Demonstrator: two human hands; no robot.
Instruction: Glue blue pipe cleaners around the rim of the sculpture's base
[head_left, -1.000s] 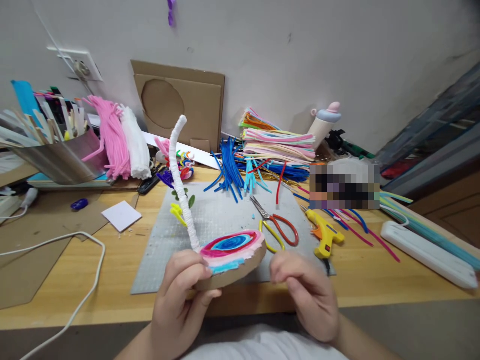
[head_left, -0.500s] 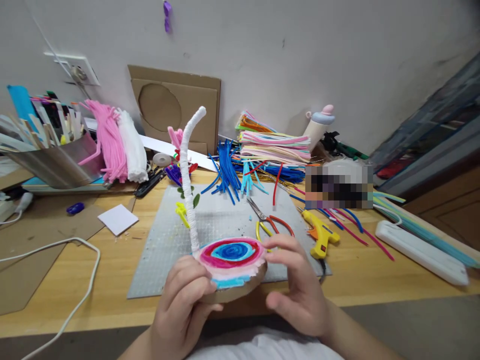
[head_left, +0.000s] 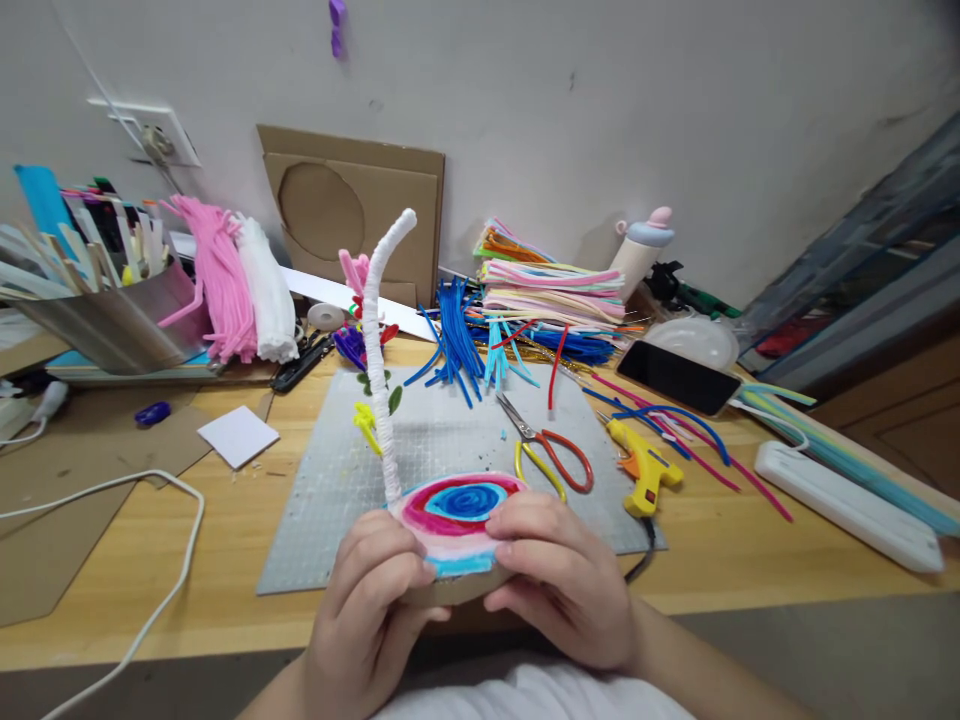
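Between my hands is a round cardboard base (head_left: 457,540) topped with pipe-cleaner rings in blue, light blue, red and pale pink, with a light-blue strip along its near edge. My left hand (head_left: 375,590) grips the left side, thumb beneath and fingers on top. My right hand (head_left: 566,575) is closed on the right side, its fingertips pressing the rings. A white-wrapped stem (head_left: 379,380) rises from the base's left edge and bends right at its tip. Behind the stem show a pink flower (head_left: 354,270), a purple one (head_left: 350,345), a yellow one (head_left: 366,428) and green leaves (head_left: 394,399).
A grey cutting mat (head_left: 315,520) lies under scissors (head_left: 540,435). Right of them are a yellow glue gun (head_left: 646,475), a phone (head_left: 679,377) and a white power strip (head_left: 847,505). Pipe-cleaner bundles (head_left: 551,290) and cut cardboard (head_left: 397,200) stand behind. A white cable (head_left: 191,550) runs at left.
My right hand has moved left and in, closing its spread fingers onto the right side of the base. My left hand keeps its hold.
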